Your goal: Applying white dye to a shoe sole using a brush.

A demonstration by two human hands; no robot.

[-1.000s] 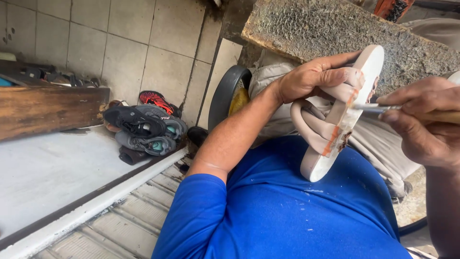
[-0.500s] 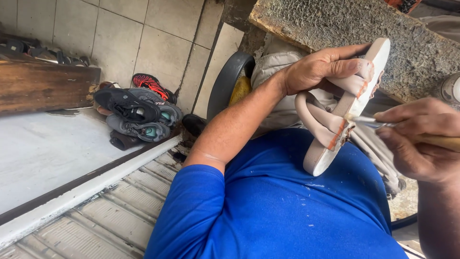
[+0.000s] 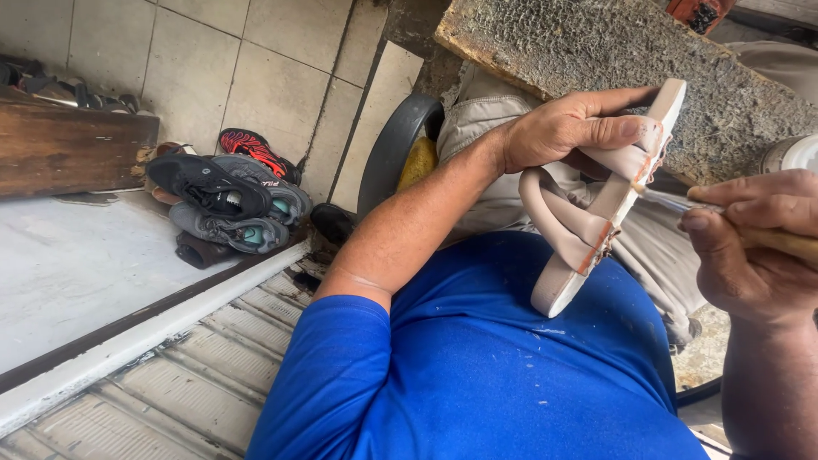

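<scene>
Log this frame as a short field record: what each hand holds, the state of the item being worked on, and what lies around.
left hand: left hand grips a beige strapped sandal, sole edge turned toward the camera
right hand: right hand holds a wooden-handled tool, its thin tip at the sandal's sole edge
sandal state: orange patches show along the sole edge; the straps look intact
clothing: blue shirt
left side: pile of dark sneakers on a white ledge beside a wooden plank
above: rough grey slab
</scene>
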